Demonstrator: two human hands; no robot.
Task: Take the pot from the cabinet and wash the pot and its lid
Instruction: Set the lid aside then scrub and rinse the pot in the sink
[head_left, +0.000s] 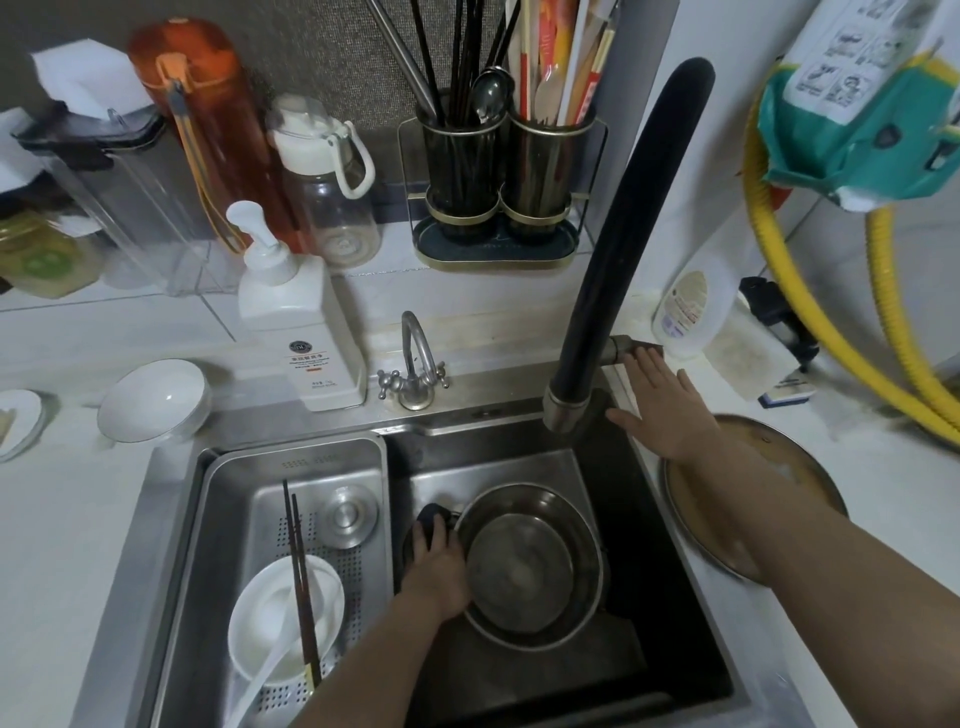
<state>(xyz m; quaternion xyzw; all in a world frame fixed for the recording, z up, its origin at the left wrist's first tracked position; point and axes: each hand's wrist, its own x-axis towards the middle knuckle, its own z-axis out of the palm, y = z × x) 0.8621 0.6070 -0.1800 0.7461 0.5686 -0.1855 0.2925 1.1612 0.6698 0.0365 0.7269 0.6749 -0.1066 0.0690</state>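
Left hand fingers wrapped round the pot handle down in the sink, right hand fingers spread wide, resting on the tap lever at 1 o'clock.

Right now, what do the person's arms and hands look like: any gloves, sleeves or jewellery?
Both are bare. The left hand and right hand show no gloves, rings or watch, and no sleeves cover either forearm as far as the frame shows.
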